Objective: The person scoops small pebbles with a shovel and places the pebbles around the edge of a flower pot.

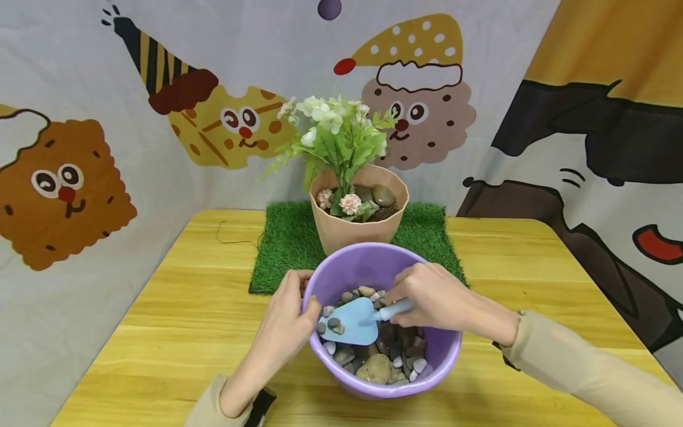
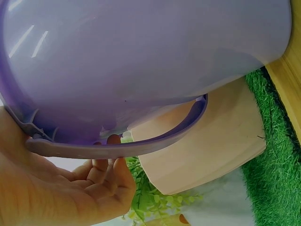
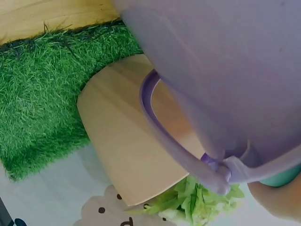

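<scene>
Two-handed: gripping light-blue plastic trowel (image 1: 360, 323) in right hand (image 1: 429, 296), pointing its long axis leftward inside round purple plastic bucket (image 1: 363, 264); holding bucket with left hand (image 1: 285, 320), just beside trowel's tip.

The left hand's grip (image 2: 66, 192) curls its fingers around the handle (image 2: 141, 148) beside the purple bucket (image 2: 141, 56); behind the bucket show a beige pot (image 2: 211, 141), green leaves (image 2: 148, 200), artificial grass (image 2: 273, 174) and the wooden counter (image 2: 288, 84).
</scene>
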A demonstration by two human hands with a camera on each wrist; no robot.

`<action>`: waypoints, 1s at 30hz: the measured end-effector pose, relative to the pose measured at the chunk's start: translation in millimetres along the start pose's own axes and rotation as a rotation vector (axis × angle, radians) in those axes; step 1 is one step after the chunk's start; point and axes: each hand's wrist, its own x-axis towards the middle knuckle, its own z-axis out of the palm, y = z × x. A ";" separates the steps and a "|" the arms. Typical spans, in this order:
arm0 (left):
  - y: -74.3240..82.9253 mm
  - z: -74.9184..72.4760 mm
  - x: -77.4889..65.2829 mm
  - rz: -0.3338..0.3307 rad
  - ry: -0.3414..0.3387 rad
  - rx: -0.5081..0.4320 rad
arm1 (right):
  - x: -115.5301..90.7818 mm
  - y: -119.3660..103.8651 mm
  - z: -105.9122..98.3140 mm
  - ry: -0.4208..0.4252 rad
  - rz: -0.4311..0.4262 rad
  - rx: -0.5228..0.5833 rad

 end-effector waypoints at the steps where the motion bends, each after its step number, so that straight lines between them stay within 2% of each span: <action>1: 0.2 0.1 0.1 -0.005 0.000 -0.001 | -0.8 0.6 -0.6 0.006 0.003 0.002; 10: 0.7 -0.5 0.0 -0.025 -0.025 -0.025 | -5.9 1.9 -10.6 0.107 -0.001 0.038; 17: 0.6 -0.7 -0.7 -0.032 -0.032 -0.029 | -9.1 4.4 -20.0 0.151 -0.012 0.060; 26: 0.7 -0.3 -0.7 -0.028 -0.017 -0.010 | -13.7 17.3 -34.4 0.198 0.061 0.031; 30: 1.1 -0.3 -0.7 -0.032 -0.022 -0.012 | -14.7 25.3 -41.1 0.189 0.105 0.015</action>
